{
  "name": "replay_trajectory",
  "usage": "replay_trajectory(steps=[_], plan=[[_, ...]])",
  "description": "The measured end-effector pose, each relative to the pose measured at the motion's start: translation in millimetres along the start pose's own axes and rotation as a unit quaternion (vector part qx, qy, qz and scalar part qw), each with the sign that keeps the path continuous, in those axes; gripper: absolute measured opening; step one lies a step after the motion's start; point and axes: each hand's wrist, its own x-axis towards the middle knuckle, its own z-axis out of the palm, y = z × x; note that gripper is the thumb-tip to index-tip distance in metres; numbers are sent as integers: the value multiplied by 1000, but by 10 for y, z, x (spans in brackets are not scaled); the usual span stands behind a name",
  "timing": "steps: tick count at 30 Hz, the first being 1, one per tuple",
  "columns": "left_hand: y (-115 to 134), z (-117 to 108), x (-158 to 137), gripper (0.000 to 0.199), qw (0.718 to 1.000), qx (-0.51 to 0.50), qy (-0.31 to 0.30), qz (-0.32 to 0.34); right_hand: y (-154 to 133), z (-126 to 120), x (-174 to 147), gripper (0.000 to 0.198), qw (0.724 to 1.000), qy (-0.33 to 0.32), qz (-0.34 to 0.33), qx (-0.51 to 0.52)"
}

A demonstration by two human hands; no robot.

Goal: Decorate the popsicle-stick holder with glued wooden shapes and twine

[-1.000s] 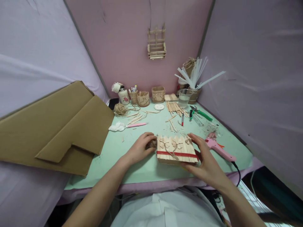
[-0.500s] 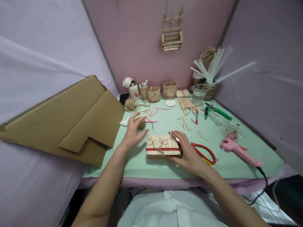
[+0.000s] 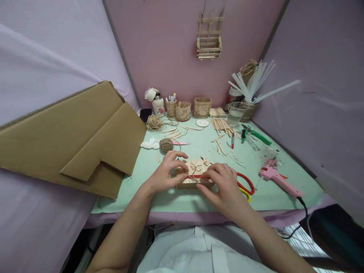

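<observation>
A small box faced with pale craft sticks and wooden petal shapes lies at the table's near side. A red band runs across it, with a thin piece of brown twine over the band. My left hand is at the box's left side, thumb and forefinger pinched at the twine. From the right, my right hand grips the box, fingers on top and thumb at its front edge. The fingers hide parts of the box. Red-and-yellow-handled scissors lie beside my right hand, partly covered.
Behind the left hand sits a twine ball beside a pink-handled tool. A pink glue gun and green pliers lie right. Loose craft sticks are farther back. Folded cardboard leans at left; a water cup stands back right.
My left hand has come right and down from beside the twine ball to the box's twine. My right hand has shifted from the box's right side onto its front and top.
</observation>
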Motion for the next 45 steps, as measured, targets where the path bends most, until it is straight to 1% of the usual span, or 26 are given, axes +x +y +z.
replay_trajectory(steps=[4,8,10,14,18,20,25,30,33,35,38,41,45], plan=[[27,23,31,6,1000,11,-6,2,-46,75,69,11,1000,-6,11,-14],[20,56,55,6,1000,15,9,1,-52,80,119,13,1000,-1,10,-19],[6,66,57,7,1000,11,14,4,-45,82,139,11,1000,8,-5,-30],[-18,63,49,17,1000,5,10,15,-12,87,176,10,996,26,-49,-67],[-11,52,33,16,1000,0,1,26,16,75,207,11,991,31,-91,-91],[1,53,27,14,1000,3,3,27,22,69,214,10,989,30,-101,-99],[56,69,-6,11,999,24,31,30,33,77,186,10,987,27,-119,-109],[137,108,-112,16,996,76,38,39,50,79,110,12,986,17,-129,-101],[161,136,-169,18,992,106,43,49,56,52,72,15,988,0,-124,-94],[163,151,-189,19,990,124,45,52,54,24,55,16,990,4,-114,-85],[155,171,-202,20,986,143,55,60,34,-9,32,13,995,31,-68,-62],[144,195,-216,19,982,160,68,75,-7,-1,11,9,998,31,-11,-47],[132,224,-252,20,974,184,88,98,-51,69,-7,12,998,22,14,-58]])
